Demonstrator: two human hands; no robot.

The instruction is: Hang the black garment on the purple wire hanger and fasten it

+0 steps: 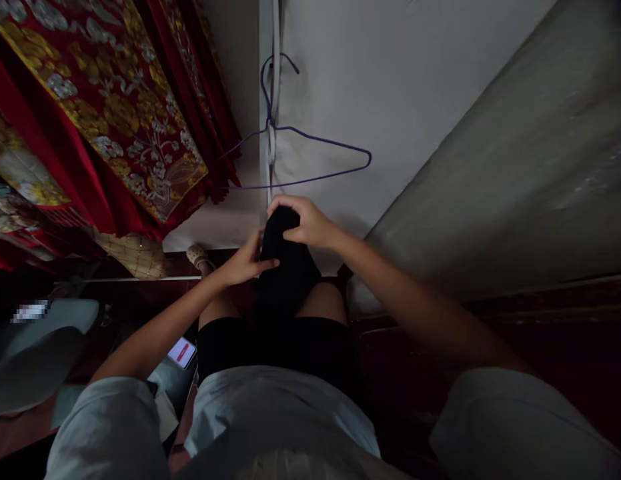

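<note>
A piece of black cloth [285,277] hangs in front of my knees, its exact kind too dark to make out. My left hand [247,260] grips its left side, thumb across the front. Higher up, my right hand [305,223] pinches the top right edge, fingers curled behind it. Just above both hands, a purple wire hanger [320,139] hangs against the wall, apart from the cloth. Its left end passes beside the red drapery.
Red embroidered drapery [140,127] with gold and silver flowers hangs at upper left. A grey slanted surface [520,180] runs along the right. A lit phone [182,352] and a grey-blue chair [45,360] are at lower left. A beige clog [197,256] shows near the wall.
</note>
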